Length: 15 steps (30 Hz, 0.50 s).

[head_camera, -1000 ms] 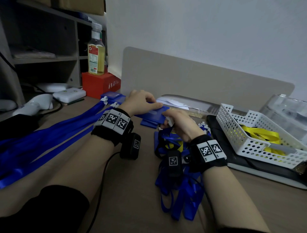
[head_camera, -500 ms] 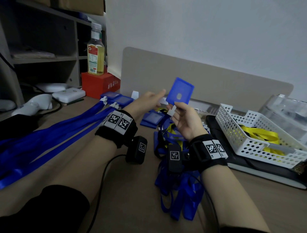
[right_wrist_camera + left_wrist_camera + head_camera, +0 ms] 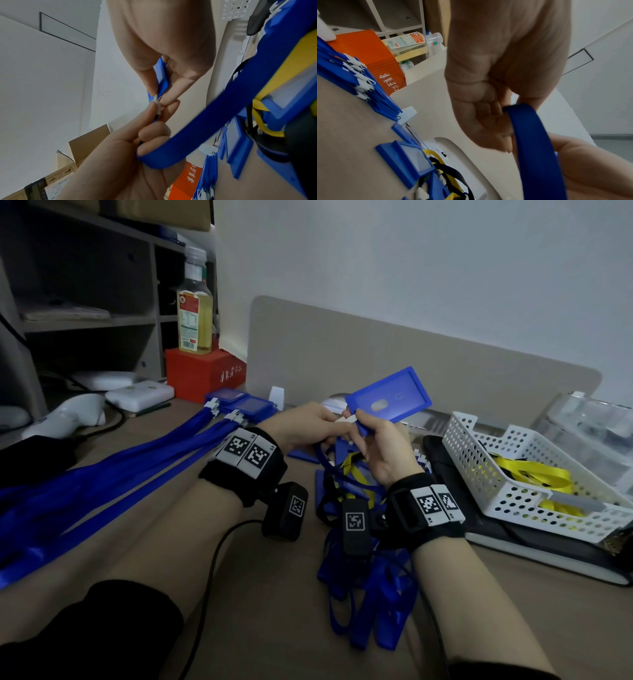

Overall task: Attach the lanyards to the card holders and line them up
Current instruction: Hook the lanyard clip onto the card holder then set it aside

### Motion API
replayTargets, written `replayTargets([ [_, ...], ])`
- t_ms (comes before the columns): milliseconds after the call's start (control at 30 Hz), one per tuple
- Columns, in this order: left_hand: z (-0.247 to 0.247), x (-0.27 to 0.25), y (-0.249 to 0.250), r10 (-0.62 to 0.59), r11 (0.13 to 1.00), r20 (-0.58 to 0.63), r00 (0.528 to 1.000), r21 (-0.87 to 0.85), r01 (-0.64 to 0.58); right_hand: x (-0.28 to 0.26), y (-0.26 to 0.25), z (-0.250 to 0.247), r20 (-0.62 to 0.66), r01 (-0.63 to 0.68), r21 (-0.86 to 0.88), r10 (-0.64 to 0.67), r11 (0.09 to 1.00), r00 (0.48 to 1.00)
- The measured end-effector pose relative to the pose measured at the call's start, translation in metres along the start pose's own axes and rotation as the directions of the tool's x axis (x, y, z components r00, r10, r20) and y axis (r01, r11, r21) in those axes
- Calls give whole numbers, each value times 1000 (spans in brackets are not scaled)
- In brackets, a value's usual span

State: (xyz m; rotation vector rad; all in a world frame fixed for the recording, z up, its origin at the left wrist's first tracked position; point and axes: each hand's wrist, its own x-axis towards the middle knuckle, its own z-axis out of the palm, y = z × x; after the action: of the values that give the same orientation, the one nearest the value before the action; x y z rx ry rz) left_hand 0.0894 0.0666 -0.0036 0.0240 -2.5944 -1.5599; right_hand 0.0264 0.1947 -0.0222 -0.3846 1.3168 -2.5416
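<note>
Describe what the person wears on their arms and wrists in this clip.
Both hands are bare. The left hand and right hand each have a black wrist strap carrying two white plates printed with black square marker codes. A black camera pod with its own marker tag hangs under each wrist, and a thin black cable trails back from each. Black sleeves are pushed up toward the elbows.

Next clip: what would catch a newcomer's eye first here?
Mid-air at centre, the right hand holds up a blue card holder while the left hand pinches a white lanyard clip against its lower edge. Left of them, finished blue lanyards fan across the desk; at right, a white basket holds yellow lanyards.
</note>
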Motion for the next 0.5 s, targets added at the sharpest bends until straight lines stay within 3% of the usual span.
replayTargets([
  [200,-11,-3,4,-79,993,-28,997,-94,76,7,0,-6,-98,1,52,5,999,995],
  [500,-26,-16,9,-139,959,-55,989,-255,121,21,-3,1,-84,-86,-1,86,996,993],
])
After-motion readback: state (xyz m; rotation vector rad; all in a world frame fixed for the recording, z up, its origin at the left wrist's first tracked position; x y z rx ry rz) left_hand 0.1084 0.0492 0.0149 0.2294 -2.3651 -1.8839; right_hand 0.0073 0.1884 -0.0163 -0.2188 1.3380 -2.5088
